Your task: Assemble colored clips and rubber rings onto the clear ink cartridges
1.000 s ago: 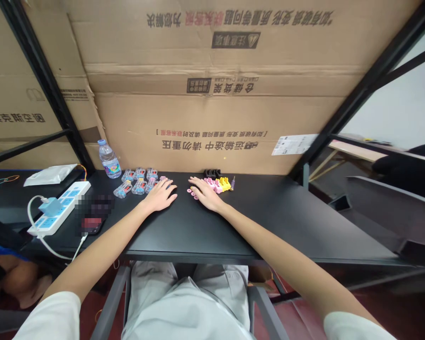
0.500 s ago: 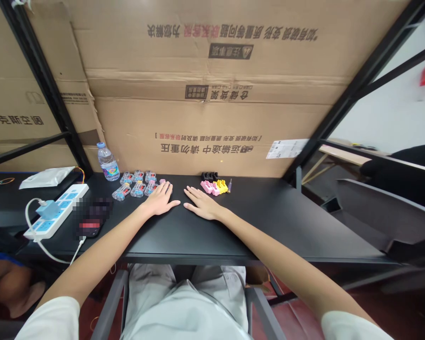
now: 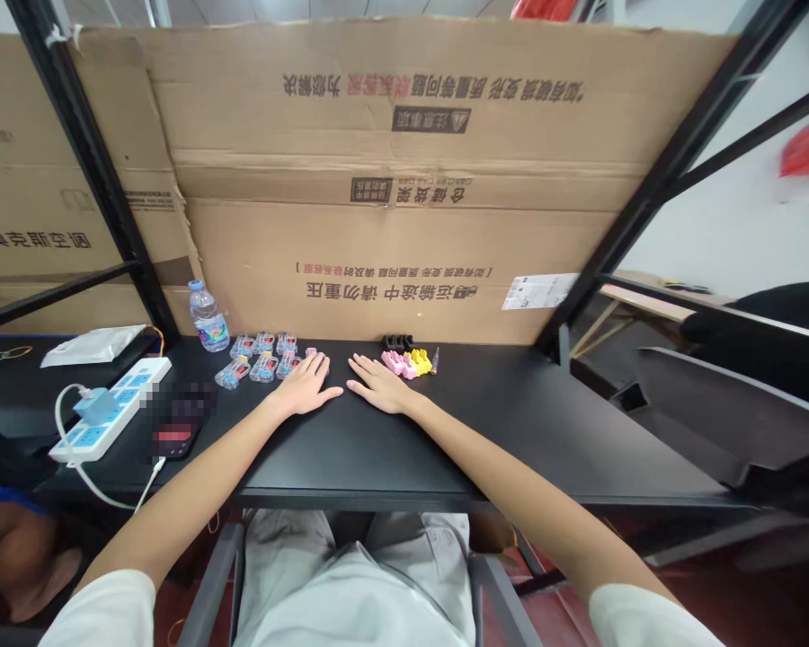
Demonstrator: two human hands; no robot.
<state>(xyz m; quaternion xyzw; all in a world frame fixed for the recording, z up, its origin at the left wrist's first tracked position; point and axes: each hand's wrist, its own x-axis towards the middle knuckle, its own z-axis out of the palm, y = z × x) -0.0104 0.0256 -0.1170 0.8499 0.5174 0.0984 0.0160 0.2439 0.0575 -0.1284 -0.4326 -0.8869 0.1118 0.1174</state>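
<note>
My left hand (image 3: 303,388) lies flat and open on the black desk (image 3: 351,458), palm down and grasping nothing, its fingertips just beside a small pink piece (image 3: 311,353) and the end of two rows of clear plastic blocks (image 3: 263,367) with blue and red parts inside. My right hand (image 3: 381,385) is just as relaxed and empty, resting flat a little apart from the left, nearest to a cluster of pink pieces (image 3: 395,363) that touches a yellow piece (image 3: 419,362). Just behind that cluster sits a small black piece (image 3: 396,342), and a slim pointed tool (image 3: 435,360) lies just beyond the yellow one. Behind the clear blocks stands a water bottle (image 3: 208,316) with a colourful label. Further left on the desk are a white power strip (image 3: 108,413) with a blue charger (image 3: 94,405) plugged in, a phone (image 3: 173,440) partly blurred out, and a white packet (image 3: 93,346). Coloured loops (image 3: 0,355) lie at the far left edge. A large flattened cardboard sheet (image 3: 404,225) with printed Chinese text stands along the back of the desk, held behind a black metal frame (image 3: 87,180).
</note>
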